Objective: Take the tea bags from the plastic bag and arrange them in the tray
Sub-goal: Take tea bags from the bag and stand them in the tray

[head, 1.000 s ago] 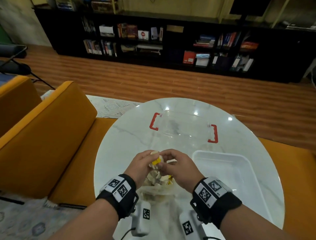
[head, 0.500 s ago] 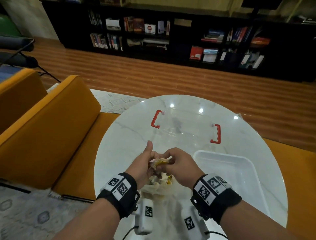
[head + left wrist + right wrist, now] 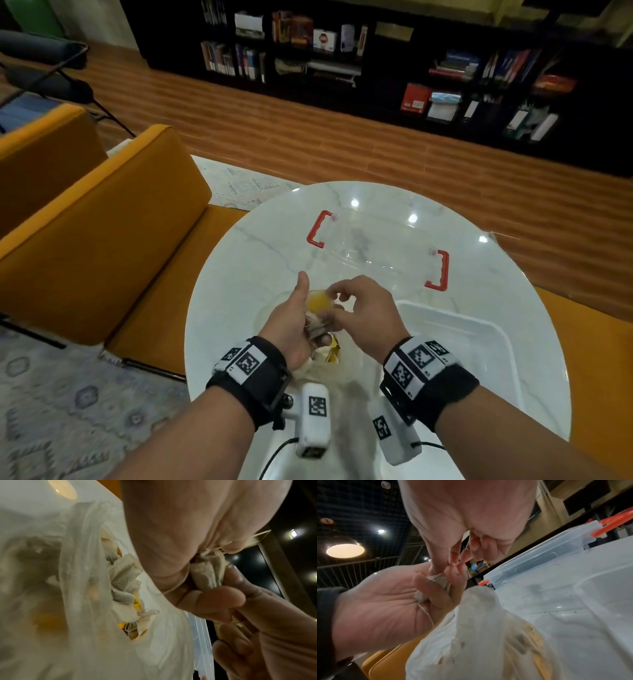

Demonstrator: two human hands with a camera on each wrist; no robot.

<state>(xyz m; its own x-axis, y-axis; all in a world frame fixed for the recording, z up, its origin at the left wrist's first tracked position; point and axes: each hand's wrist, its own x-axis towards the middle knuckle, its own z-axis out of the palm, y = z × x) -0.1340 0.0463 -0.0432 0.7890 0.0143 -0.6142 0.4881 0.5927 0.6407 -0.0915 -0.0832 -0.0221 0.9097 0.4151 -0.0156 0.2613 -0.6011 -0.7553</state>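
Fingers, left hand (image 3: 291,325): curled round a small clump of tea bags (image 3: 208,572), thumb raised clear; a string trails down across the palm.
Fingers, right hand (image 3: 363,308): thumb and forefinger pinched together at the top of the same clump, apparently on a string or on the yellow tag (image 3: 320,301) lying between the two hands; exactly which, I cannot tell. The other fingers are loosely bent.

Plastic bag (image 3: 82,601): directly beneath both hands, mouth open upward, with more tea bags and yellow tags heaped inside.
Tray (image 3: 479,342): white, just right of the right hand, its near rim beside the bag; no tea bags visible in it.
Clear lidded box (image 3: 376,253): red handles, beyond the fingertips, apart from them.
Table (image 3: 239,274): round, marble-patterned, bearing all of the above.

Step in hand, judged: separating one bag from a tangled clump just lifted out; arranging not yet begun. The next move calls for drawing the pinched piece free without dragging its neighbours along, then carrying it rightward over the tray rim.

Room: the path from fingers to tray looks open. The table edge lies left of the left hand, with bare top between. Strings may snag on the bag mouth below.
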